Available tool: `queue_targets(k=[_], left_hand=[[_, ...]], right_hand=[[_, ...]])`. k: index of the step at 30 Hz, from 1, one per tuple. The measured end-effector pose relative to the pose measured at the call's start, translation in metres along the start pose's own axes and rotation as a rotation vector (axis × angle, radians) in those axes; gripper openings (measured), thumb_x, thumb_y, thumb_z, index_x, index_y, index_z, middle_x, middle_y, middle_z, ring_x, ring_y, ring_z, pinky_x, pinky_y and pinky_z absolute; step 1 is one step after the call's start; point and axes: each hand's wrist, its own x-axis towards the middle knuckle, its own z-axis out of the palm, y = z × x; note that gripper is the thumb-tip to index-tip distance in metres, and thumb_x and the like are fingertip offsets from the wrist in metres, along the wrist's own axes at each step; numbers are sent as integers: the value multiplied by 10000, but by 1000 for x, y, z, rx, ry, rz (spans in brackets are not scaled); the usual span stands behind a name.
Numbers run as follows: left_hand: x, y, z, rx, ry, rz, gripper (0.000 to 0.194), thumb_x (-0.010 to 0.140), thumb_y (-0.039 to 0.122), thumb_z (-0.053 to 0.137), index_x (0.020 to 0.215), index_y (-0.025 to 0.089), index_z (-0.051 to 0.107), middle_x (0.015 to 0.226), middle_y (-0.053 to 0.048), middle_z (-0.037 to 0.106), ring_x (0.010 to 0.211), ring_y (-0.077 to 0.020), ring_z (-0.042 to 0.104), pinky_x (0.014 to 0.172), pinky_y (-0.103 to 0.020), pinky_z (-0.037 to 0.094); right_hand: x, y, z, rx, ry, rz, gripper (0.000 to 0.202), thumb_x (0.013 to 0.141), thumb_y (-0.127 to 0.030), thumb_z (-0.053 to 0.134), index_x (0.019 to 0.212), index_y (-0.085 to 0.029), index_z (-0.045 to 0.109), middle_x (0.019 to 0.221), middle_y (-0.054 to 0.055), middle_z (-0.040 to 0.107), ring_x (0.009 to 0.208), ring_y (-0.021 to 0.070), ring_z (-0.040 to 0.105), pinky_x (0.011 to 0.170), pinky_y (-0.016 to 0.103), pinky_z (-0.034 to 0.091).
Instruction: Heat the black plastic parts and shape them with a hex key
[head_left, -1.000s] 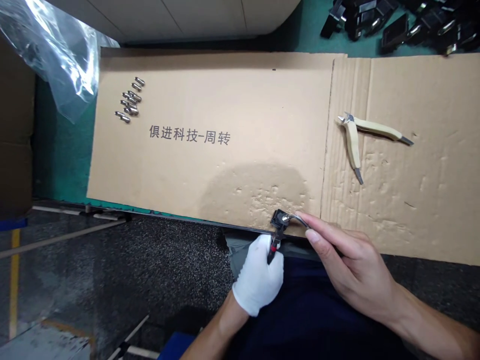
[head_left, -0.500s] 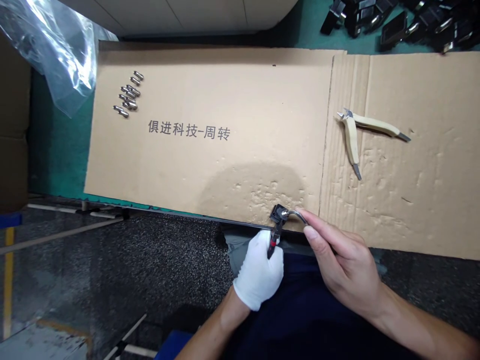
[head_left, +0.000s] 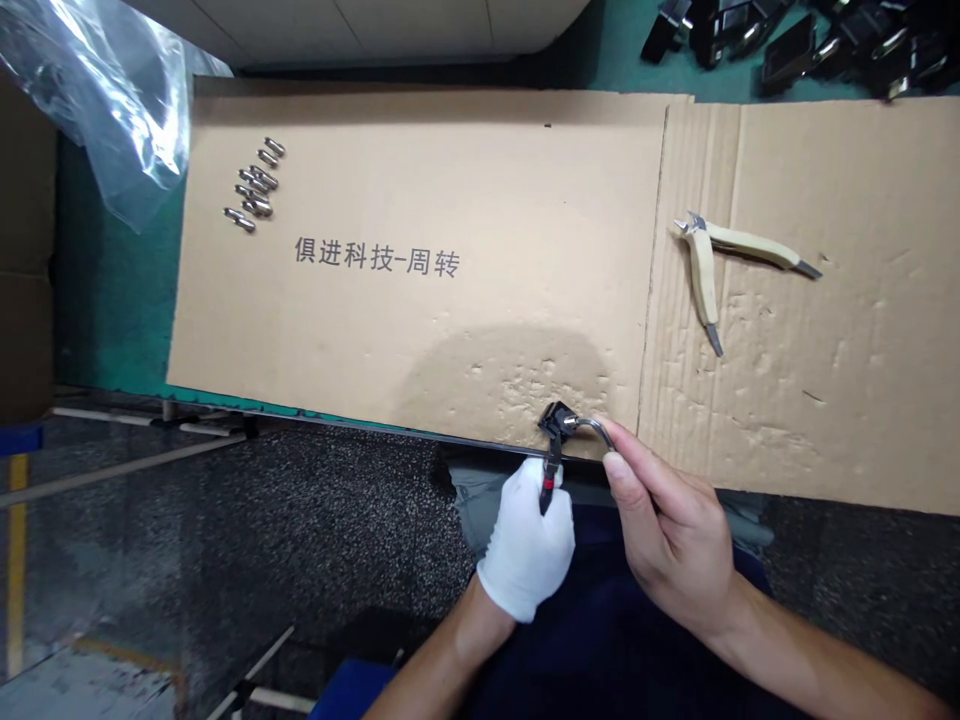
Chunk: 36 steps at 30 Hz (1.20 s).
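My left hand [head_left: 529, 540], in a white glove, is closed round a black-handled tool [head_left: 549, 484] with a red band. At the tool's far end sits a small black block-shaped part [head_left: 555, 420], by the front edge of the cardboard. My bare right hand [head_left: 675, 530] pinches a curved metal rod [head_left: 596, 428] between thumb and forefinger. The rod's far end meets the right side of the black part, at a small silver piece; how they join is too small to make out. My palm hides the tool's lower end.
Cardboard sheet [head_left: 480, 180] covers the bench. Cream-handled cutting pliers [head_left: 701, 270] lie spread on its right. Several small metal cylinders [head_left: 257, 180] lie at upper left, near a clear plastic bag [head_left: 135, 130]. Several black parts with metal pins [head_left: 795, 50] are heaped at upper right.
My gloved left hand has shifted slightly to the right, and the black part has tilted a little. My right hand has moved slightly left, still pinching the rod.
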Motion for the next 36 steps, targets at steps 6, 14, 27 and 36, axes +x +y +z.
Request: queue_targets(k=[6, 14, 27, 36], left_hand=[[-2, -2, 4, -21, 6, -72, 207, 918, 190, 464, 1033, 180, 636, 968, -99, 716, 933, -235, 675, 888, -381, 551], [-5, 0, 8, -79, -8, -195, 158, 916, 252, 491, 968, 190, 626, 954, -99, 698, 945, -256, 658, 912, -424, 529], [-4, 5, 12, -216, 3, -312, 157, 914, 265, 514, 948, 181, 643, 914, -79, 676, 904, -243, 633, 886, -409, 513], [-5, 2, 19, -377, -1, -344, 95, 904, 251, 553, 853, 195, 610, 815, -21, 639, 779, -179, 574, 818, -327, 508]], right_hand=[[-7, -1, 8, -8, 83, -29, 504, 985, -58, 592, 1462, -219, 588, 1238, 69, 754, 949, 154, 761, 789, 206, 625], [-10, 3, 18, 45, 122, -38, 598, 963, -22, 583, 1498, -285, 538, 1333, 44, 706, 1085, 219, 747, 948, 337, 640], [-21, 11, 31, 25, 149, 33, 483, 1000, -107, 542, 1471, -211, 578, 1286, 98, 728, 1091, 280, 745, 949, 416, 644], [-33, 27, 48, 25, 163, 72, 466, 1027, -230, 490, 1487, -179, 535, 1067, 115, 772, 964, 284, 765, 748, 394, 668]])
